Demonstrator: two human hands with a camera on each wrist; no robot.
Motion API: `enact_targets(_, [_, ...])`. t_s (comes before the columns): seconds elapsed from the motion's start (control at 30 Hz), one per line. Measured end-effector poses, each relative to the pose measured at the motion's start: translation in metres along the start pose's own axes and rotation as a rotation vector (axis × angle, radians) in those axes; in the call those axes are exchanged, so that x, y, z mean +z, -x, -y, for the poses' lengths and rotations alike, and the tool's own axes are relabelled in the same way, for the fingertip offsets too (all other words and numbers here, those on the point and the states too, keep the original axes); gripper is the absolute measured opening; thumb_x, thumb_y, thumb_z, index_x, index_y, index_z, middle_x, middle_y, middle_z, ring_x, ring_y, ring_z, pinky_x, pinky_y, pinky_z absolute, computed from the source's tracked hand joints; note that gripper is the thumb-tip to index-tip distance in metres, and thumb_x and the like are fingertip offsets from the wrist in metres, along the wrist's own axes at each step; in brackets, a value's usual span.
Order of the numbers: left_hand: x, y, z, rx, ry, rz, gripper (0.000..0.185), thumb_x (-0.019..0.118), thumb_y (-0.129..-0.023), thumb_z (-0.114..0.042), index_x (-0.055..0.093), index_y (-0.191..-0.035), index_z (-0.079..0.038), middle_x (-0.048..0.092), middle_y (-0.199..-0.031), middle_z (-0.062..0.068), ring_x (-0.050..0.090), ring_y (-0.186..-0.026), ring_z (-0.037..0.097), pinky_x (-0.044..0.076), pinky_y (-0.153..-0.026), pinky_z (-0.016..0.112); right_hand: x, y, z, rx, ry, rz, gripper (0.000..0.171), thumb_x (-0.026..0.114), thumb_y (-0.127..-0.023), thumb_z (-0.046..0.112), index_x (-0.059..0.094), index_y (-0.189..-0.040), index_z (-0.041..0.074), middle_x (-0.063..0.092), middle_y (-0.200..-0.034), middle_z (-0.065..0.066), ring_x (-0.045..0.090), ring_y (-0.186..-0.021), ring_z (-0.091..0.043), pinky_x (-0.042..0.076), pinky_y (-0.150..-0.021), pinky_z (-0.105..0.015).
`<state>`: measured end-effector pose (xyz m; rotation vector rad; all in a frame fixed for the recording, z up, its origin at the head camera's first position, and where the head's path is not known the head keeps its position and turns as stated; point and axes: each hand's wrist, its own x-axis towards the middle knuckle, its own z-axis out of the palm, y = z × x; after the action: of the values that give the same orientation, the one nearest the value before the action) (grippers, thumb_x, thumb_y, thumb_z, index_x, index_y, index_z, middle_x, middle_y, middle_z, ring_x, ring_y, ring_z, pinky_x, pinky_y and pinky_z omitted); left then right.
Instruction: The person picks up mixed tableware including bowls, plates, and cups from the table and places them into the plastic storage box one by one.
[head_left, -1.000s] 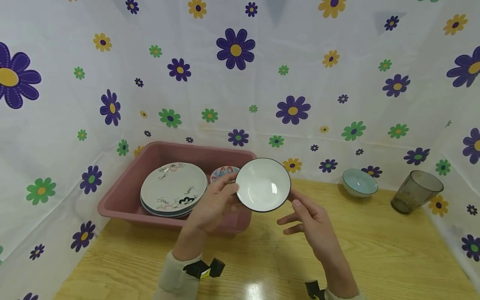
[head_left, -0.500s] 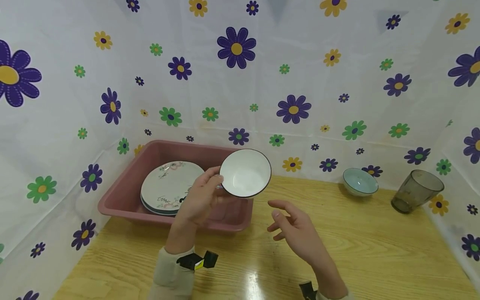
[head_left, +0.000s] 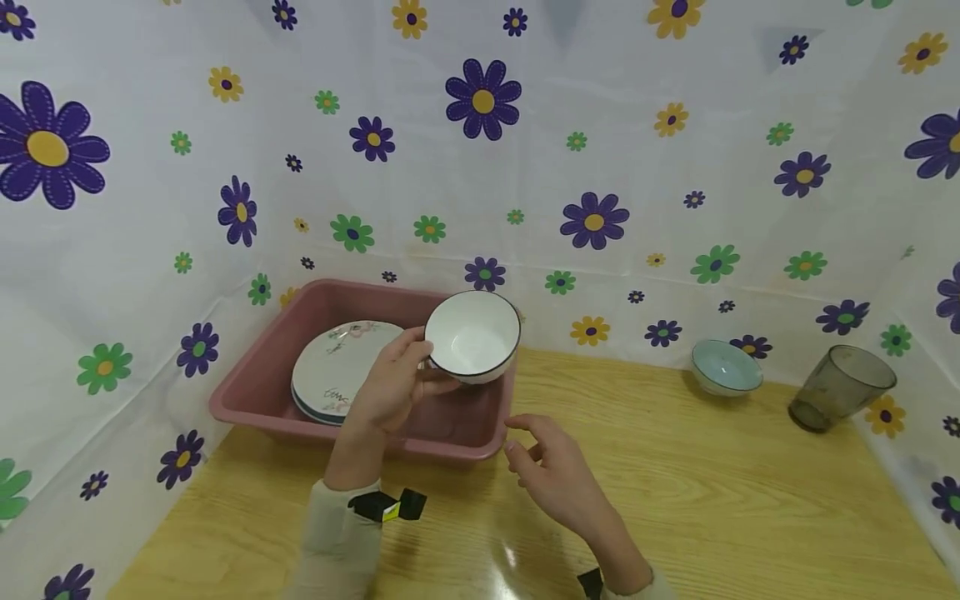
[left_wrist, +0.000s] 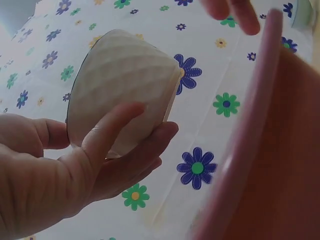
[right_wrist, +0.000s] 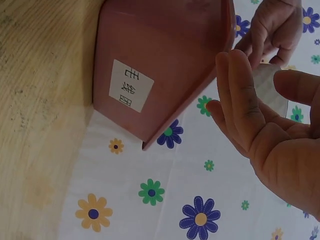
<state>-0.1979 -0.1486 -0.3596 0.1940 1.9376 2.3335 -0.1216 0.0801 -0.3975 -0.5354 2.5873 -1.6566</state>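
My left hand (head_left: 393,379) grips a white bowl (head_left: 474,333) with a dark rim, thumb at the rim and fingers under its side. The bowl is held above the right part of a pink plastic tub (head_left: 360,437), tilted so its inside faces the head camera. In the left wrist view the bowl (left_wrist: 125,82) shows a quilted outer wall. My right hand (head_left: 558,475) hovers by the tub's front right corner, fingers loosely bent and holding nothing. Stacked plates (head_left: 341,367) with floral print and lettering lie in the tub's left part, partly hidden by my left hand.
Back right on the wooden table (head_left: 675,500) stand a pale blue bowl (head_left: 726,367) and a smoky glass (head_left: 840,387). A white flowered cloth (head_left: 420,183) encloses the back and sides. The tub carries a label with writing (right_wrist: 131,86).
My left hand has carried the white bowl left, over the tub. The right hand has come off the bowl's rim and moved left and down. The patterned dish in the tub is now hidden.
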Motion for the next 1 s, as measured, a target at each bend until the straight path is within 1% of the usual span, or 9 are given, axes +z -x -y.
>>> enact_targets(0.13, [-0.008,-0.006,-0.012,0.006,-0.047,0.006,0.045,0.029,-0.106,-0.013,0.029,-0.146,0.008,0.041,-0.137,0.028,0.066,-0.094,0.021,0.057,-0.084,0.037,0.009,-0.003,-0.004,-0.044,0.026,-0.031,0.026,0.061,-0.098,0.008,0.063,-0.122,0.003,0.057,-0.124,-0.017,0.063,-0.071,-0.013,0.053,-0.056,-0.025])
enact_targets(0.33, [-0.023,-0.006,-0.025,-0.019,-0.123,-0.029,0.046,0.028,-0.107,-0.014,0.026,-0.147,0.009,0.038,-0.139,0.028,0.064,-0.098,0.022,0.056,-0.088,0.037,0.018,-0.008,-0.01,-0.07,0.071,-0.09,0.022,0.064,-0.095,0.007,0.067,-0.116,0.004,0.059,-0.121,-0.015,0.064,-0.076,-0.015,0.052,-0.056,-0.024])
enact_targets(0.43, [-0.029,-0.005,-0.026,-0.025,-0.143,-0.032,0.047,0.028,-0.106,-0.013,0.026,-0.147,0.01,0.037,-0.139,0.029,0.062,-0.099,0.022,0.056,-0.089,0.038,0.021,-0.009,-0.012,-0.076,0.069,-0.115,0.021,0.065,-0.093,0.006,0.067,-0.114,0.003,0.06,-0.117,-0.016,0.065,-0.076,-0.017,0.052,-0.056,-0.023])
enact_targets(0.53, [-0.034,-0.006,-0.025,-0.031,-0.141,-0.032,0.046,0.028,-0.106,-0.012,0.026,-0.145,0.012,0.037,-0.137,0.029,0.061,-0.098,0.02,0.056,-0.087,0.037,0.023,-0.009,-0.014,-0.085,0.061,-0.135,0.019,0.066,-0.093,0.007,0.067,-0.111,0.001,0.059,-0.114,-0.017,0.065,-0.074,-0.019,0.051,-0.055,-0.023])
enact_targets(0.7, [-0.039,-0.01,-0.023,-0.04,-0.183,-0.016,0.046,0.027,-0.107,-0.012,0.026,-0.145,0.013,0.039,-0.133,0.028,0.061,-0.096,0.02,0.056,-0.088,0.038,0.027,-0.011,-0.017,-0.11,0.09,-0.16,0.019,0.068,-0.092,0.007,0.067,-0.109,0.0,0.058,-0.111,-0.018,0.065,-0.072,-0.022,0.051,-0.057,-0.022])
enact_targets(0.8, [-0.041,-0.013,-0.025,-0.048,-0.236,-0.01,0.046,0.027,-0.107,-0.012,0.025,-0.146,0.012,0.039,-0.132,0.028,0.059,-0.097,0.022,0.056,-0.088,0.039,0.03,-0.012,-0.017,-0.125,0.105,-0.152,0.023,0.067,-0.092,0.005,0.066,-0.115,-0.002,0.057,-0.117,-0.021,0.064,-0.073,-0.022,0.052,-0.061,-0.022])
enact_targets(0.87, [-0.042,-0.016,-0.026,-0.058,-0.264,-0.005,0.046,0.028,-0.107,-0.012,0.026,-0.146,0.012,0.04,-0.131,0.027,0.058,-0.098,0.024,0.056,-0.087,0.038,0.031,-0.013,-0.017,-0.123,0.101,-0.139,0.03,0.065,-0.093,0.004,0.064,-0.122,-0.003,0.055,-0.124,-0.024,0.065,-0.075,-0.021,0.054,-0.063,-0.023])
enact_targets(0.93, [-0.042,-0.02,-0.029,-0.071,-0.283,0.001,0.046,0.028,-0.107,-0.012,0.026,-0.147,0.011,0.04,-0.13,0.026,0.057,-0.098,0.025,0.057,-0.085,0.037,0.033,-0.014,-0.017,-0.121,0.094,-0.126,0.036,0.064,-0.094,0.005,0.06,-0.128,-0.004,0.052,-0.13,-0.027,0.065,-0.076,-0.022,0.055,-0.064,-0.024])
enact_targets(1.0, [-0.042,-0.025,-0.03,-0.084,-0.294,0.014,0.046,0.028,-0.106,-0.012,0.027,-0.146,0.013,0.041,-0.127,0.025,0.057,-0.097,0.026,0.058,-0.082,0.035,0.033,-0.015,-0.016,-0.099,0.096,-0.119,0.04,0.062,-0.095,0.007,0.057,-0.133,-0.005,0.05,-0.134,-0.028,0.065,-0.076,-0.02,0.054,-0.064,-0.023])
